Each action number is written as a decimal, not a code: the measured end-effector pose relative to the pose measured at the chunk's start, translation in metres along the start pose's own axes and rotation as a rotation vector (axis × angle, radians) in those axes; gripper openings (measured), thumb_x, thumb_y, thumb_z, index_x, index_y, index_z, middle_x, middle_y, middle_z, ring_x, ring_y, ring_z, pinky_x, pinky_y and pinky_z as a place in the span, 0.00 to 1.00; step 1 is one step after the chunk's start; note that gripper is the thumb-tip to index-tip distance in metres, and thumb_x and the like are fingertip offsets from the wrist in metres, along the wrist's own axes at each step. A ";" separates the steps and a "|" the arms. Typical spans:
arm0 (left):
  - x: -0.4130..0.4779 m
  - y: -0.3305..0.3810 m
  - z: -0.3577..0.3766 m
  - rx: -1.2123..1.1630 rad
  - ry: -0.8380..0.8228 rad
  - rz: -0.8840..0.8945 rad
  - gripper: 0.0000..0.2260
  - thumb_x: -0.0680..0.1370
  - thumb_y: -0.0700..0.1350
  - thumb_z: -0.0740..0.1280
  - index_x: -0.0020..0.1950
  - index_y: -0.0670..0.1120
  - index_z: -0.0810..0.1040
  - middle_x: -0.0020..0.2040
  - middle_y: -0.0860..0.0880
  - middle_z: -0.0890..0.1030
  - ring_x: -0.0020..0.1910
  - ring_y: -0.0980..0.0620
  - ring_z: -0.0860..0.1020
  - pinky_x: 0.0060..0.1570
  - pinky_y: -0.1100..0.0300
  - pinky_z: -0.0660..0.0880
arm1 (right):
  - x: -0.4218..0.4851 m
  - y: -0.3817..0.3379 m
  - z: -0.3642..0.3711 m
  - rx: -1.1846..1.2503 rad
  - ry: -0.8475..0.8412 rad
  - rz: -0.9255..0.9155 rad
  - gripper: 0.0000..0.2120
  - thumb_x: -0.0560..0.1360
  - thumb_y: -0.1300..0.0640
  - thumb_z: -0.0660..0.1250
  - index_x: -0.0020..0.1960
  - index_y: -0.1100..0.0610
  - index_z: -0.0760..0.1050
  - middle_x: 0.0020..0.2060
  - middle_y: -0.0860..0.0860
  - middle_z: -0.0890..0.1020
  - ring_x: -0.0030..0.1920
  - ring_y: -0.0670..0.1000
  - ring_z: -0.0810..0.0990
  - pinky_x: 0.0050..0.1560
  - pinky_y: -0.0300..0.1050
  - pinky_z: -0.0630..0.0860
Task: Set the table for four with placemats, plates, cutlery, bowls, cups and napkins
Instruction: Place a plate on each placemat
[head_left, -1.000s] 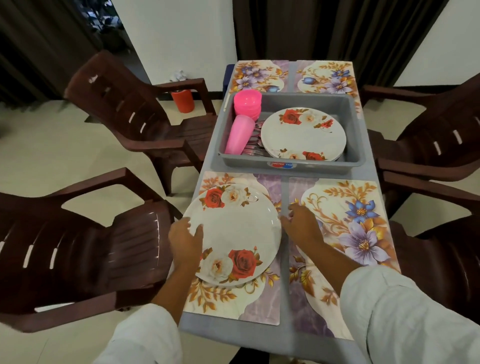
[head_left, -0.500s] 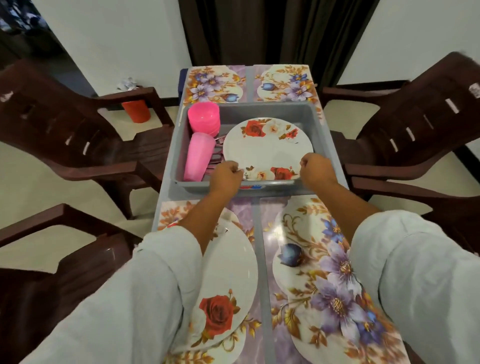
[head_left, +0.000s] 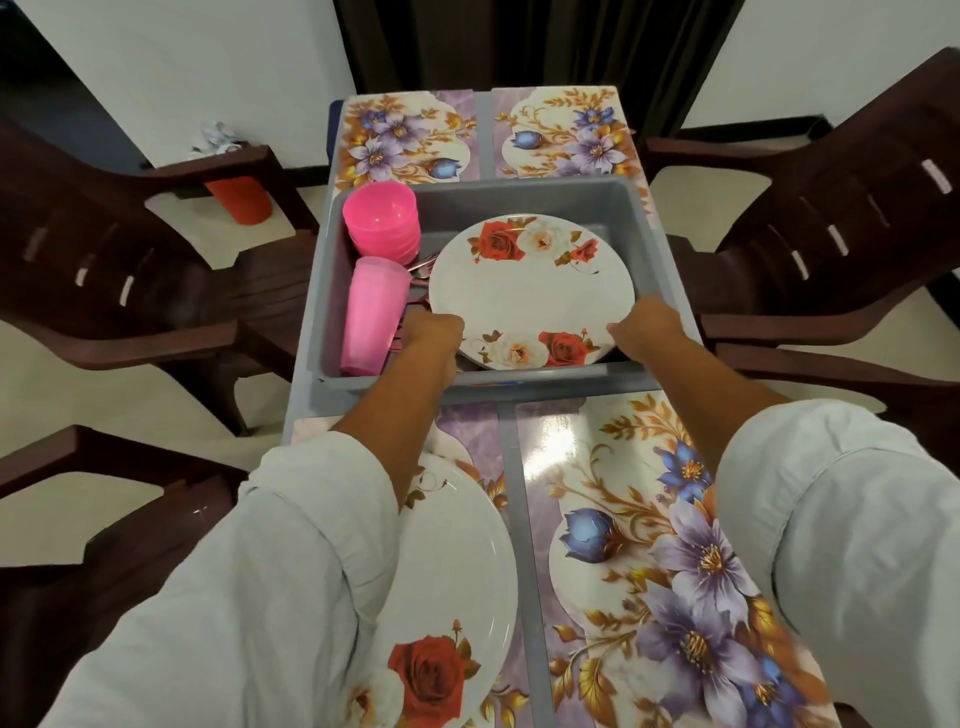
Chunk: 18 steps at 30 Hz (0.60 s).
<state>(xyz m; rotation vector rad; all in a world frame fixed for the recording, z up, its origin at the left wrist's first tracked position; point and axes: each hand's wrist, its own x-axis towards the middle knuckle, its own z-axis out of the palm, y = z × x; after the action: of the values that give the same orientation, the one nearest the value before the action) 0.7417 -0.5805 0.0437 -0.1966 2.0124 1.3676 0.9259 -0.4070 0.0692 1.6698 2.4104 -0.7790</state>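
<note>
Top plate (head_left: 530, 291): smooth, glossy, white w/ printed roses; looks like plastic.
Near plate (head_left: 452, 571): same finish.
Tub (head_left: 519, 189): grey plastic, matt.
Bowls (head_left: 382, 218): pink plastic, glossy.
Cups (head_left: 371, 312): pink plastic, translucent, semi-matt.
Cutlery (head_left: 422, 267): metal, shiny.
Placemats (head_left: 623, 519): smooth printed sheet, glossy, w/ glare patch.
Chairs (head_left: 831, 234): brown moulded plastic, slight sheen.
Sleeves (head_left: 260, 597): pale cloth, matt.
Curtain (head_left: 519, 41): dark cloth, matt.

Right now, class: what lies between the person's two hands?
In the head view, the rose plate inside the grey tub spans the gap between the left hand and right hand.
</note>
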 end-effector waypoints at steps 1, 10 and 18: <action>-0.001 0.000 -0.001 -0.035 0.004 -0.010 0.14 0.73 0.34 0.68 0.59 0.39 0.77 0.49 0.42 0.83 0.43 0.45 0.82 0.34 0.57 0.78 | 0.002 0.001 0.001 0.016 0.015 0.024 0.15 0.82 0.55 0.67 0.62 0.64 0.75 0.57 0.60 0.80 0.54 0.58 0.80 0.47 0.44 0.72; -0.003 0.002 0.005 -0.109 -0.006 -0.061 0.06 0.76 0.37 0.69 0.52 0.42 0.77 0.45 0.44 0.81 0.36 0.49 0.78 0.38 0.57 0.79 | 0.007 0.000 0.008 0.061 0.133 0.125 0.14 0.79 0.55 0.71 0.59 0.64 0.78 0.55 0.61 0.82 0.54 0.60 0.83 0.53 0.48 0.78; 0.000 0.003 0.008 0.054 0.005 -0.054 0.14 0.74 0.36 0.70 0.60 0.40 0.79 0.51 0.42 0.83 0.49 0.44 0.83 0.50 0.49 0.83 | 0.005 0.000 0.008 0.068 0.162 0.135 0.14 0.79 0.55 0.71 0.59 0.64 0.78 0.55 0.61 0.82 0.55 0.59 0.83 0.52 0.47 0.78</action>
<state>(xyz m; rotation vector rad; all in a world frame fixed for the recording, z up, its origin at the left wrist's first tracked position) 0.7440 -0.5726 0.0442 -0.2290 2.0307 1.2790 0.9227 -0.4059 0.0604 1.9703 2.3651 -0.7392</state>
